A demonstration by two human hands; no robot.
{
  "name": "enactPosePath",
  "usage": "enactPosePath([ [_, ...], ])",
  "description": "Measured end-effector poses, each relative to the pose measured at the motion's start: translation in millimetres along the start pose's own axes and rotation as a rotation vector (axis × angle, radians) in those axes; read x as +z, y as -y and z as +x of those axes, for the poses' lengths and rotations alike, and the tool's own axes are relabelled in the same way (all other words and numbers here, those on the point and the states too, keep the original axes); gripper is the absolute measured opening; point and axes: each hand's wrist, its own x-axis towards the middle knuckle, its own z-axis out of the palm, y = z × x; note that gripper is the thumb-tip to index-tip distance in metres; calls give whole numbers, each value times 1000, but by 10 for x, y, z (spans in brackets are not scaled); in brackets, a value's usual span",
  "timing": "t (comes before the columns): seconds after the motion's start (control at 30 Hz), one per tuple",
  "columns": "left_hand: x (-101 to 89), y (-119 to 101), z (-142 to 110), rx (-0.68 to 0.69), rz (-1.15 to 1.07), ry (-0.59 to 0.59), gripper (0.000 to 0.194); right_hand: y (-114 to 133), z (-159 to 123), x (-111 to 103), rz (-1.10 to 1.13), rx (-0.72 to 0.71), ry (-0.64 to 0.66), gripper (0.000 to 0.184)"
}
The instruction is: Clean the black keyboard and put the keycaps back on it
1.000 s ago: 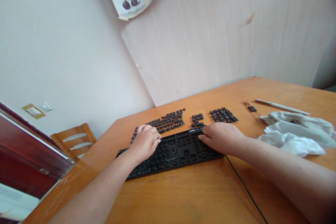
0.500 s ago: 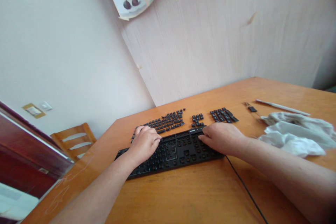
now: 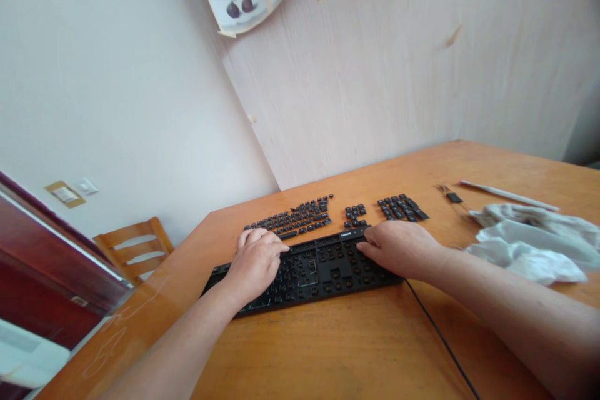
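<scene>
A black keyboard (image 3: 328, 278) with its keycaps off lies slightly slanted on the table, its bare key sockets facing up. My left hand (image 3: 255, 265) lies across its left half, fingers curled over the far edge and one fingertip pointing right along the top strip. That hand covers part of the sockets, and its thumb is hidden. At the far right corner my right hand (image 3: 400, 247) grips the keyboard, thumb on the top face and fingers folded at the back edge. Loose black keycaps stand behind it in groups: a large block (image 3: 300, 217), a small cluster (image 3: 355, 215) and a number-pad block (image 3: 402, 207).
A black cable (image 3: 440, 337) runs from the keyboard's right end toward the near edge. On the right lie a crumpled cloth and plastic bag (image 3: 534, 244), a pencil-like stick (image 3: 509, 195) and a small dark wire tool (image 3: 454, 197). A wooden chair (image 3: 135, 250) stands at left.
My left hand has loosened its pinch and turned flatter over the keyboard, its fingertip pointing right. The right hand keeps its grip. The whole view has shifted slightly.
</scene>
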Motion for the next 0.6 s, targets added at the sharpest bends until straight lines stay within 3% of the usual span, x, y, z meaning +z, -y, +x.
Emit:
enactPosePath([
  [0.33,-4,55,90,-40,-22,-22,25,17,-4,-3,7,13,25,47],
  [0.6,64,418,625,-251,-70,-24,22,35,-16,5,13,1,-17,44],
])
